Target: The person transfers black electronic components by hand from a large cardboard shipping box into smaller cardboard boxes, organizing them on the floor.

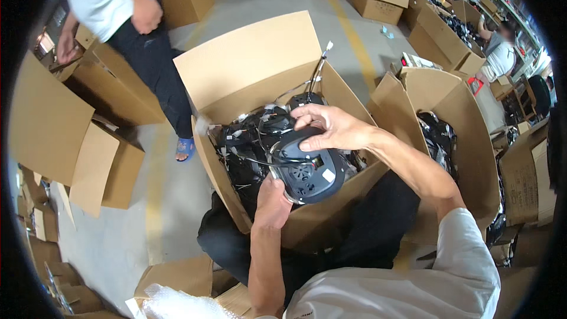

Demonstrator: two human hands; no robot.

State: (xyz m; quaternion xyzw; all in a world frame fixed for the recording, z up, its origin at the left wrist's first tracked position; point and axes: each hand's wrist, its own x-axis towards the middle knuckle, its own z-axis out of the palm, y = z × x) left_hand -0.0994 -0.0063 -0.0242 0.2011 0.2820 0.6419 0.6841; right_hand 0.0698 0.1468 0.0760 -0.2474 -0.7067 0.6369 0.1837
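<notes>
I hold the black unit (325, 182) above the near part of the box (254, 65), my left hand (273, 204) pinching its left edge. My right hand (339, 127) lays its thumb on the unit, fingers parted from the thumb; whether they grip I cannot tell. Black parts (241, 171) lie inside the box; right of it stands a carton (463, 112).

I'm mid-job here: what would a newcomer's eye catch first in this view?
First, the rounded black device at the centre, its near edge in the left grip, with the thumb of the right grip on its upper part. Beneath it sits an open cardboard box, heaped with black parts and cables. Then, at upper left, a standing co-worker with a bright blue sandal.
</notes>
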